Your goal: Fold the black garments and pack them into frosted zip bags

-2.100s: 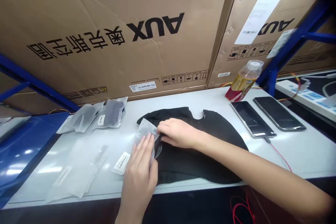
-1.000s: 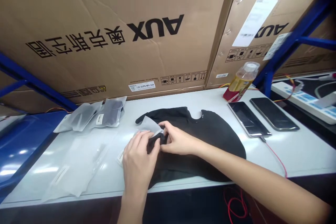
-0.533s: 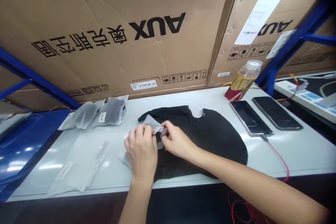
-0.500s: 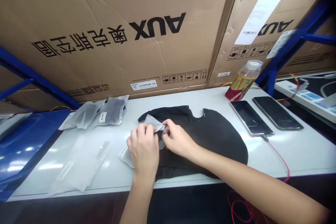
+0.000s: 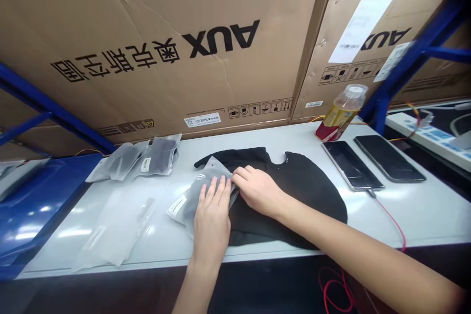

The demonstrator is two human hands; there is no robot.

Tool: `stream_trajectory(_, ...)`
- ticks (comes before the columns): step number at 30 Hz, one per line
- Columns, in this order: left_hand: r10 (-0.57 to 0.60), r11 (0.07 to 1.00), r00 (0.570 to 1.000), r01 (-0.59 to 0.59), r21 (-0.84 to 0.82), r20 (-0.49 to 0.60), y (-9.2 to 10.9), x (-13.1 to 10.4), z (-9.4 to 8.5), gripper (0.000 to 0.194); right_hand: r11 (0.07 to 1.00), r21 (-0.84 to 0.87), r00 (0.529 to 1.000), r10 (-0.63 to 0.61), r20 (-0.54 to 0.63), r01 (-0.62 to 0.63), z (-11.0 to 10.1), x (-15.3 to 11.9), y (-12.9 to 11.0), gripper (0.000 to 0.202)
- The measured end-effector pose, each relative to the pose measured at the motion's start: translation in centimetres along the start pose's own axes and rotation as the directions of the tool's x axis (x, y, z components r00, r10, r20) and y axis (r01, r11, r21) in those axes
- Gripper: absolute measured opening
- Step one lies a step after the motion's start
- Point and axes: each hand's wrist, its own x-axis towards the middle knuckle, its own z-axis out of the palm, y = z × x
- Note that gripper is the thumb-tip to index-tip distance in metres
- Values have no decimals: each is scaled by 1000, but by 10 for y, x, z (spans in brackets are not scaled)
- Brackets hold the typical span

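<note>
A frosted plastic bag [image 5: 193, 196] with a white label lies partly over a black cloth [image 5: 294, 191] on the white shelf. My left hand [image 5: 214, 211] rests on the bag, palm down, with its fingers stretched out. At the bag's right edge, my right hand [image 5: 255, 189] has its fingers pressed together, pinching that edge. Dark material shows faintly through the bag. The fingertips of both hands nearly meet near the bag's upper right side.
Filled frosted bags [image 5: 160, 154] lie at the back left, above flat translucent bags [image 5: 117, 225]. To the right are a drink bottle [image 5: 340, 113], two phones [image 5: 352, 164], a red cable [image 5: 392, 221] and a power strip [image 5: 430, 132]. Large cartons [image 5: 165, 10] stand behind.
My left hand has moved slightly right and flattened, its fingers now spread on the bag. The bag's top has been laid out flatter. My right hand has shifted slightly along its edge.
</note>
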Motion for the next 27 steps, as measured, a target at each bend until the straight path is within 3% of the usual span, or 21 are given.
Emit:
stream_trajectory(4, 27, 993, 998, -32, -114, -48, -9, -5, -12, 71, 995, -37, 995, -95, -21, 94, -5, 5, 6, 21)
stream_trajectory(8, 93, 988, 994, -85, -127, 55, -32, -24, -30, 76, 981, -58, 982, -187, -12, 186, -2, 13, 23, 21)
stream_trajectory(11, 105, 989, 991, -96, -115, 77, -43, -34, -32, 73, 969, -58, 970, -242, -31, 240, 2, 15, 31, 22)
stream_trajectory(17, 87, 989, 992, -75, -127, 91, -39, -31, -28, 80, 957, -68, 953, -289, -94, 283, -1, 11, 17, 24)
stream_trajectory(22, 119, 982, 983, -95, -161, 141, -42, -36, -38, 83, 920, -65, 916, -391, -91, 386, 0, 10, 9, 26)
stream_trajectory(25, 131, 976, 990, -119, -182, 59, -52, -48, -43, 78, 937, -65, 929, -350, -121, 345, -2, 7, 10, 27)
stream_trajectory(27, 152, 968, 987, -158, -195, -46, -58, -56, -41, 62, 937, -57, 927, -349, -139, 344, -5, 2, 9, 25)
